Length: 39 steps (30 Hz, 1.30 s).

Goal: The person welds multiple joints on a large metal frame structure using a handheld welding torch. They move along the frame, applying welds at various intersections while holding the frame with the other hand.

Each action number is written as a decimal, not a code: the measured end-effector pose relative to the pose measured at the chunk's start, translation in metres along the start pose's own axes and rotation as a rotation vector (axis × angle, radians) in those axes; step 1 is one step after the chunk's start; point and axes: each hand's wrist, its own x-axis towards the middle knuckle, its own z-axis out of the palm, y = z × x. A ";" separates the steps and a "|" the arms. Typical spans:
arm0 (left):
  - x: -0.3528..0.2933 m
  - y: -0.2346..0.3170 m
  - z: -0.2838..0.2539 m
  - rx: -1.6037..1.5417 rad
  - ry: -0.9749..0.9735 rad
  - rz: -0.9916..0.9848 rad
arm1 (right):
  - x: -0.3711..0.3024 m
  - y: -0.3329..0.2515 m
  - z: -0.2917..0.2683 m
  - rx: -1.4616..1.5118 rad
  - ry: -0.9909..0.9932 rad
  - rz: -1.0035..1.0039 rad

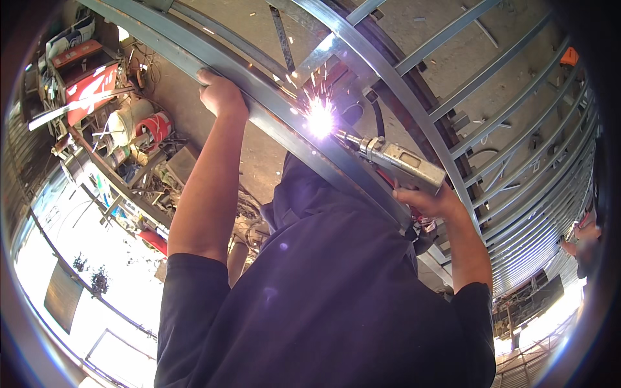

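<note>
A long grey steel bar (275,118) runs diagonally across in front of my body, from upper left to lower right. My left hand (223,97) is closed over its edge at the upper left. My right hand (428,200) is wrapped round a boxy metal welding gun (406,161), its nozzle pointing left at the bar. At the nozzle's tip a white-violet arc (320,120) burns against the bar, and sparks fly upward from it. The glare hides the spot being struck. A dark cable (377,116) rises behind the gun.
A large steel frame of parallel bars (446,45) fills the right side, with a curved rail (404,87) close beyond the gun. Another person's hand (585,233) shows at the far right. Cluttered gear with a red container (155,128) and a red panel (92,94) stands left.
</note>
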 end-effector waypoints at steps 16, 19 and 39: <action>0.000 0.002 -0.002 0.038 0.010 -0.041 | -0.025 -0.016 -0.007 0.096 0.044 -0.001; 0.005 -0.003 -0.002 0.046 0.017 -0.030 | -0.031 -0.021 -0.012 0.113 0.068 -0.011; 0.000 -0.002 -0.001 -0.020 0.006 -0.004 | 0.047 -0.048 0.045 0.189 0.011 -0.131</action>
